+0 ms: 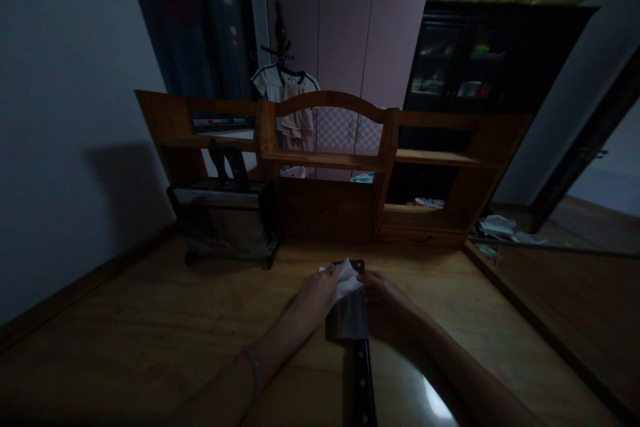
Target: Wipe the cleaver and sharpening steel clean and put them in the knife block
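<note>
A cleaver (pixel 349 320) with a wide steel blade and a dark handle lies on the wooden desk (pixel 150 333), its handle pointing toward me. My left hand (pixel 315 297) is closed on a white tissue (pixel 345 280) and presses it onto the far end of the blade. On the blade's right side rests my right hand (pixel 383 293), its fingers curled against the edge of the cleaver and touching the tissue. The room is dim.
A black knife rack (pixel 225 213) holding dark-handled knives stands at the back left of the desk. A wooden shelf unit (pixel 325 160) runs along the desk's back edge. Behind it are a pink wardrobe (pixel 345 40) and a dark cabinet (pixel 465 60). Papers (pixel 500 228) lie at the right.
</note>
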A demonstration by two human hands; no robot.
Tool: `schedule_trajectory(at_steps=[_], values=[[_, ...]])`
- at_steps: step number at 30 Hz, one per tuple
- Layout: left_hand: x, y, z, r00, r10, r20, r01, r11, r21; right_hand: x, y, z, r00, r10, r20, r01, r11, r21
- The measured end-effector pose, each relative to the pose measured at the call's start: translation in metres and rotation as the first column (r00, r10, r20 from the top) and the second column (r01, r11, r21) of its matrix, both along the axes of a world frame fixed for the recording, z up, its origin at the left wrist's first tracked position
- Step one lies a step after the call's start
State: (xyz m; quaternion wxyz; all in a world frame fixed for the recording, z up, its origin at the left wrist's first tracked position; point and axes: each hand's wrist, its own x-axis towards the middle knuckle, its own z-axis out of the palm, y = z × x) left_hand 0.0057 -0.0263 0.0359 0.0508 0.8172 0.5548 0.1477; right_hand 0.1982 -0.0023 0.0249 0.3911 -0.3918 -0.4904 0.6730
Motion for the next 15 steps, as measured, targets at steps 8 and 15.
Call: schedule_trajectory(at_steps=[8, 15], values=[[0.002, -0.004, 0.010, 0.999, 0.006, -0.049, -0.006, 1.000, -0.004, 0.001, -0.001, 0.001, 1.000, 0.025, -0.001, -0.025, 1.000, 0.012], [0.002, -0.007, 0.007, 0.997, -0.015, -0.071, 0.021, 0.997, 0.074, 0.002, -0.002, 0.000, 1.000, -0.012, 0.015, 0.012, 1.000, -0.003]])
